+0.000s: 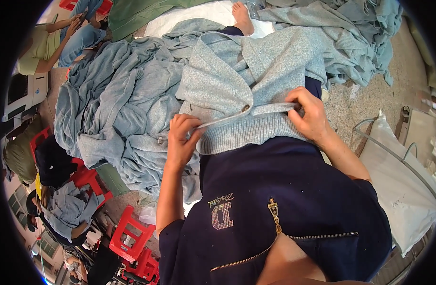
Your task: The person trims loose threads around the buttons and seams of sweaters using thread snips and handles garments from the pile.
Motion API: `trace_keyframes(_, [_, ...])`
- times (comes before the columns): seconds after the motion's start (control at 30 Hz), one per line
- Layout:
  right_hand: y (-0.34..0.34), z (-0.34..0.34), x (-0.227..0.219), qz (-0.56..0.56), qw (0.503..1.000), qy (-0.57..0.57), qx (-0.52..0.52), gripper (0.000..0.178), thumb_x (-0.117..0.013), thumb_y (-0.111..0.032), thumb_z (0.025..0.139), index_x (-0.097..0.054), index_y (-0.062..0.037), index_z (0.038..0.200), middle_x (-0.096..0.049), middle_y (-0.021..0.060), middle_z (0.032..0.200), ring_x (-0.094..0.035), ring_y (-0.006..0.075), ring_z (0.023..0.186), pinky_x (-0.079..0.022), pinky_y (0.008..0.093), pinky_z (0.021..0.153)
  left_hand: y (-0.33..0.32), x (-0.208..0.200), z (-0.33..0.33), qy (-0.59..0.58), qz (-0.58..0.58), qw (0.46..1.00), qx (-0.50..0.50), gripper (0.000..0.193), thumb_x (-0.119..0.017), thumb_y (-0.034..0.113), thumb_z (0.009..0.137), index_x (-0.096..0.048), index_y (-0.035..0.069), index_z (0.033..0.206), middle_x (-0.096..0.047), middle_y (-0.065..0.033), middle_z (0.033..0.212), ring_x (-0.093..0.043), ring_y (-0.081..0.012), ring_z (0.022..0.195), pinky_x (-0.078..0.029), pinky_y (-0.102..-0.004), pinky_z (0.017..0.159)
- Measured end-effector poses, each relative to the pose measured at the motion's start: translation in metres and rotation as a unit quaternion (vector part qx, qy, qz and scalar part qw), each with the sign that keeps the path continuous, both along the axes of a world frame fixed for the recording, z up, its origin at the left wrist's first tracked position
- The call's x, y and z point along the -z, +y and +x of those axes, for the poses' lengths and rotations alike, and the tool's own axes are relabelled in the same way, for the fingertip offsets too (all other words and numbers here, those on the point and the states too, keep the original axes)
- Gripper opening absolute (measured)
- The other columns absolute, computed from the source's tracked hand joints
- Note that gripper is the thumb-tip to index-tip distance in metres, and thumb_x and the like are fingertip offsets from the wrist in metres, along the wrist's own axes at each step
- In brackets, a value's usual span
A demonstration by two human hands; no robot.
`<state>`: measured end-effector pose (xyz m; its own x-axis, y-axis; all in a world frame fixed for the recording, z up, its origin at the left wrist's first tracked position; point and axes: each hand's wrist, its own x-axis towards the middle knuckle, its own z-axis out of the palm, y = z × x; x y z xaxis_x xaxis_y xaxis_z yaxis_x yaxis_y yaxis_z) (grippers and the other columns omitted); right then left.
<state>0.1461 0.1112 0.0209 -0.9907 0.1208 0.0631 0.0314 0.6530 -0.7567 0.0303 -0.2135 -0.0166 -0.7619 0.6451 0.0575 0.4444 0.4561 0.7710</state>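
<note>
A light grey knitted cardigan point(284, 52) lies across my lap, its ribbed hem point(246, 135) toward my body. My left hand point(182, 135) pinches one end of a narrow knitted band point(272, 109) on the cardigan, thumb against fingers. Farther right, my right hand point(310, 114) is closed on the other end of that band, with the fingers curled. Between the two hands, a dark round button point(246, 108) shows where the band's edges meet. The front panels spread away from me in a V-shaped fold.
A large heap of similar grey knitwear point(118, 99) lies on the left, and more knitwear point(360, 42) at the far right. Red plastic stools point(127, 232) stand at lower left. A white sack point(389, 175) is to my right. Another person point(52, 45) sits at the far left.
</note>
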Motion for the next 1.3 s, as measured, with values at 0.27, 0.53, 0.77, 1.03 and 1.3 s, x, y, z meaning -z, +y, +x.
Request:
trace_keyframes(0.27, [0.015,-0.015,-0.013,0.0,1.0,0.002,0.014,0.025,-0.059,0.008,0.074,-0.06,-0.0004,0.098,-0.06,0.011,0.083,-0.06,0.0228,0.071,-0.047,0.0297,0.064,0.014,-0.05,-0.016,-0.412,0.364,0.834,-0.05,0.014,-0.065,0.013,0.085,-0.058,0.001,0.086,-0.057,-0.0032,0.088,-0.05,-0.012,0.081,-0.039,-0.0259,0.074])
trace_keyframes(0.53, [-0.026,-0.052,-0.05,0.082,0.923,0.322,-0.194,0.037,-0.064,0.006,0.07,-0.067,0.0046,0.106,-0.065,0.0136,0.099,-0.066,0.0271,0.077,-0.054,0.0335,0.067,0.083,-0.085,-0.017,-0.448,0.288,0.844,-0.061,0.012,-0.061,0.012,0.095,-0.063,0.001,0.095,-0.06,0.0018,0.082,-0.051,-0.0054,0.073,-0.04,-0.0205,0.067])
trace_keyframes(0.77, [-0.044,-0.058,-0.022,-0.014,0.926,0.334,-0.178,0.024,-0.071,0.003,0.066,-0.064,-0.0005,0.088,-0.058,0.0073,0.091,-0.063,0.0233,0.079,-0.052,0.0304,0.059,0.088,-0.078,-0.008,-0.441,0.277,0.854,-0.02,0.011,-0.061,0.009,0.095,-0.064,0.0,0.101,-0.062,0.0018,0.092,-0.055,-0.0044,0.086,-0.043,-0.0198,0.078])
trace_keyframes(1.03, [-0.054,-0.061,-0.008,-0.106,0.943,0.258,-0.18,0.025,-0.074,0.002,0.067,-0.06,-0.0048,0.087,-0.057,0.0079,0.088,-0.056,0.022,0.069,-0.048,0.031,0.057,0.081,-0.072,-0.005,-0.187,0.14,0.972,0.031,0.028,-0.079,0.006,0.076,-0.059,0.003,0.095,-0.056,-0.0029,0.084,-0.052,-0.0105,0.07,-0.043,-0.0241,0.063])
trace_keyframes(1.3, [-0.062,-0.07,-0.007,-0.161,0.971,0.098,-0.145,0.032,-0.076,0.0,0.071,-0.055,-0.0064,0.094,-0.058,0.0065,0.084,-0.058,0.0191,0.064,-0.045,0.0322,0.055,0.078,-0.067,-0.007,0.006,0.122,0.992,0.032,0.028,-0.078,-0.001,0.073,-0.055,0.002,0.088,-0.059,-0.0083,0.081,-0.058,-0.0208,0.064,-0.047,-0.0319,0.056])
